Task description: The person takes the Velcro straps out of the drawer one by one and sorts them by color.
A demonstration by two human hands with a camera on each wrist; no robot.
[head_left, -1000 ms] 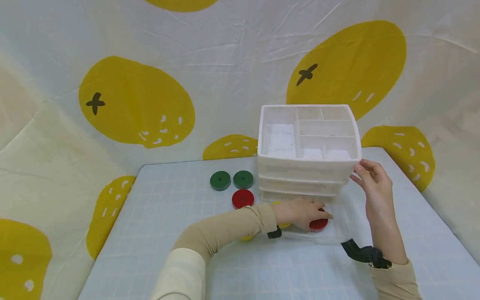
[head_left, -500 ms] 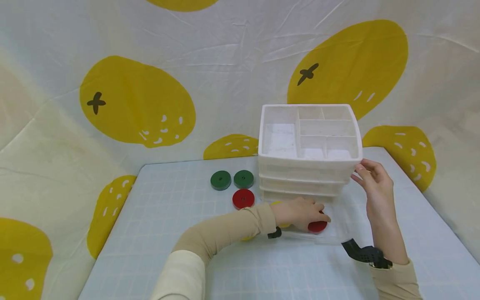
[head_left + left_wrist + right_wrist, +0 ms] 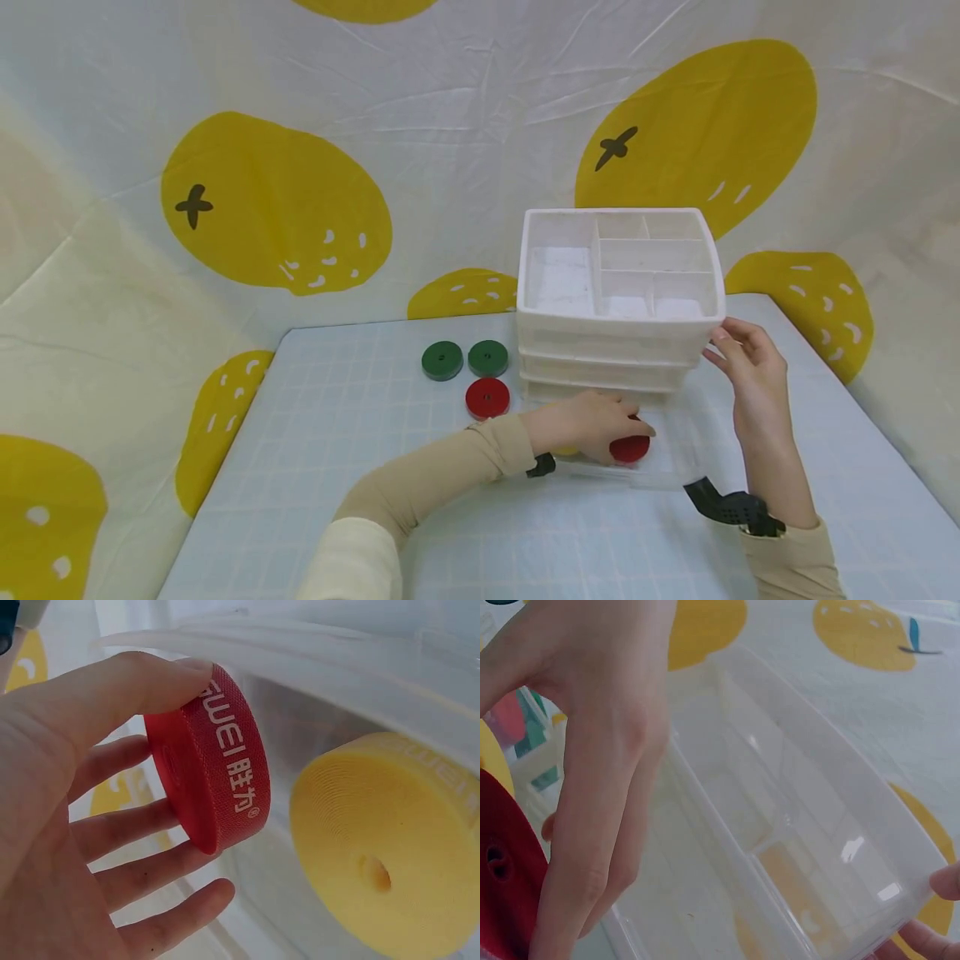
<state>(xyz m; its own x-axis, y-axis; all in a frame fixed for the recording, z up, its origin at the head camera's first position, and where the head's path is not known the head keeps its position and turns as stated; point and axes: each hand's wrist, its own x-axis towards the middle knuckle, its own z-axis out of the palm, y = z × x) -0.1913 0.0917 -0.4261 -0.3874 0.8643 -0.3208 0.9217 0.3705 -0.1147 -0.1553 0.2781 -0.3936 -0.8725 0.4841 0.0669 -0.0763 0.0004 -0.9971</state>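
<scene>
My left hand [image 3: 581, 423] reaches over the pulled-out clear bottom drawer [image 3: 667, 481]. It pinches a red roll of fabric tape [image 3: 229, 761] between thumb and fingers; in the left wrist view the roll stands tilted on edge. Beside it in the drawer sits a yellow roll of tape [image 3: 382, 847], mostly covered by the left hand in the head view. My right hand [image 3: 757, 375] grips the front right corner of the white drawer organizer [image 3: 618, 333] with thumb and fingertips.
Two green rolls [image 3: 442, 360] and another red roll [image 3: 487, 397] lie on the table left of the organizer. The organizer's top tray has several compartments. A cloth with yellow fruit shapes [image 3: 273, 204] hangs behind the table.
My left hand has shifted a little to the left with the red roll, which has also moved left inside the drawer. The right hand stays at the organizer's corner.
</scene>
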